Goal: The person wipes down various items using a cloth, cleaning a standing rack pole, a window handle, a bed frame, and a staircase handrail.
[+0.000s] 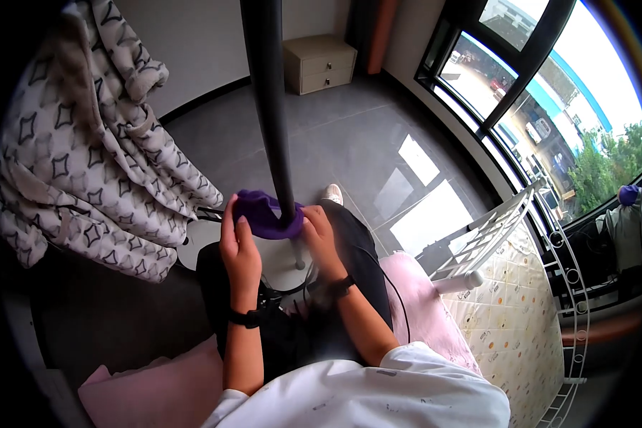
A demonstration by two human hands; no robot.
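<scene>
A purple cloth is stretched between my two hands, beside a dark upright pole that crosses the view from the top. At the cloth's left end, my left hand grips its edge with the thumb raised. The right end is held by my right hand, close to the pole's lower part. Whether the cloth passes around the pole or only lies against it, I cannot tell. Dark bands circle both wrists.
A robe with a diamond pattern hangs at the left. Behind stands a small two-drawer cabinet. On the right are a white metal bed frame, a patterned mattress and a large window. Pink fabric lies beside my legs.
</scene>
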